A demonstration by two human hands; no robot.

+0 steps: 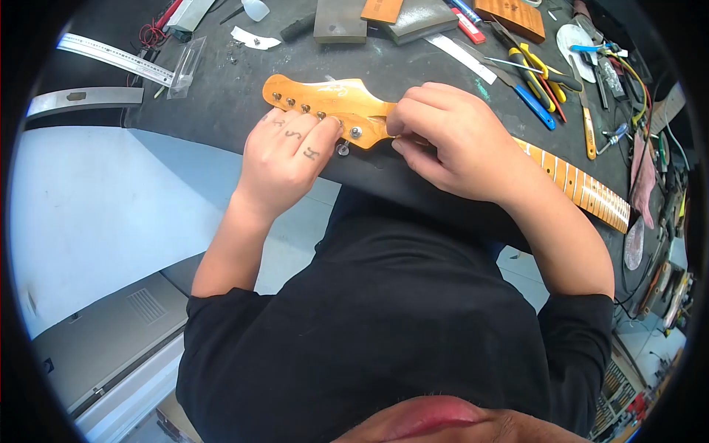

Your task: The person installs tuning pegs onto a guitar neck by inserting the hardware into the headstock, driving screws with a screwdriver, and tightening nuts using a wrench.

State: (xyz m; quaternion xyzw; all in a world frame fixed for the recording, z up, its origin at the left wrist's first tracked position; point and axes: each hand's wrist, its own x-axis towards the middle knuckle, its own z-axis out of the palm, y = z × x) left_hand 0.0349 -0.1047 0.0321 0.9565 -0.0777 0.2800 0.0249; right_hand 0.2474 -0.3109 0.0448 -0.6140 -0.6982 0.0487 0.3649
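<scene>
A maple guitar neck point(578, 183) lies across the front edge of the dark bench, its headstock point(362, 111) to the left and its fretted end to the right. Along the headstock's near side runs a row of metal tuner posts, and one tuner button point(343, 149) shows below the edge. My left hand point(284, 155) is closed around this near edge, its fingers curled over the tuners. Closed at the nut end, my right hand point(458, 140) has thumb and fingers around the neck. Its fingertips are partly hidden, and the hand and forearm cover the middle of the fretboard.
Sharpening blocks point(340, 22) sit at the back. Pliers point(535, 77), a blue-handled tool point(535, 107) and a steel ruler point(461, 59) lie behind my right hand. At left are a long metal rule point(118, 59) and a clear plastic bag point(187, 68). Cables and tools crowd the right.
</scene>
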